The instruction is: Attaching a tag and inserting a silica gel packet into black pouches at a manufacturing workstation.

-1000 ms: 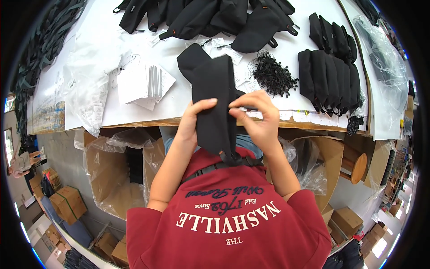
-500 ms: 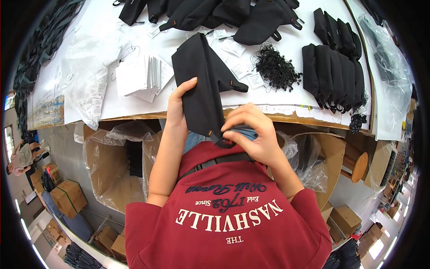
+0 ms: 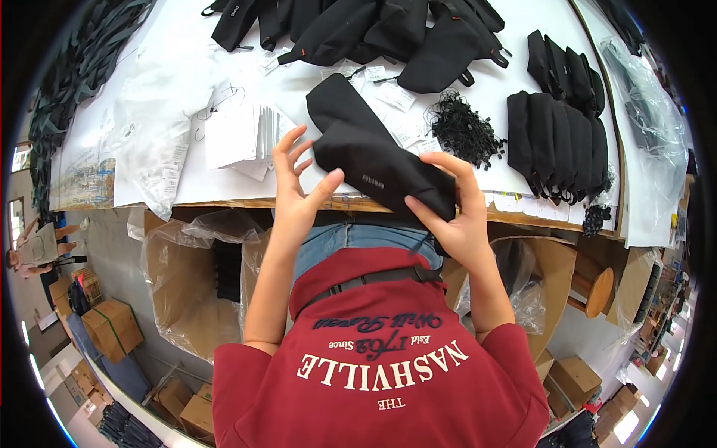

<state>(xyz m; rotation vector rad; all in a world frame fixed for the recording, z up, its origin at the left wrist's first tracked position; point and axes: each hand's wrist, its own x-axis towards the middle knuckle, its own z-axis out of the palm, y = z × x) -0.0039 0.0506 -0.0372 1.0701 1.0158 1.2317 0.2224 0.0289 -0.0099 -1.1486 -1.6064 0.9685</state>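
Note:
A black fabric pouch, long and narrow with a small pale print on its side, slants above the table's front edge. My right hand grips its near right end, thumb on the near side and fingers over the far side. Beside the pouch's left side, my left hand is open, fingers and thumb spread. Whether a fingertip touches the fabric I cannot tell. Just left of the pouch lies a stack of white cards. To its right is a tangled heap of black cord loops.
More black pouches lie across the table's far side, and rows of them stand at the right. Clear plastic bags lie at the left. Below the wooden table edge sit plastic-lined cartons; a round wooden stool is at the right.
The pouch has turned from near upright to a slant, showing its printed side. My left hand has let go of it; my right hand has shifted right and now grips its end.

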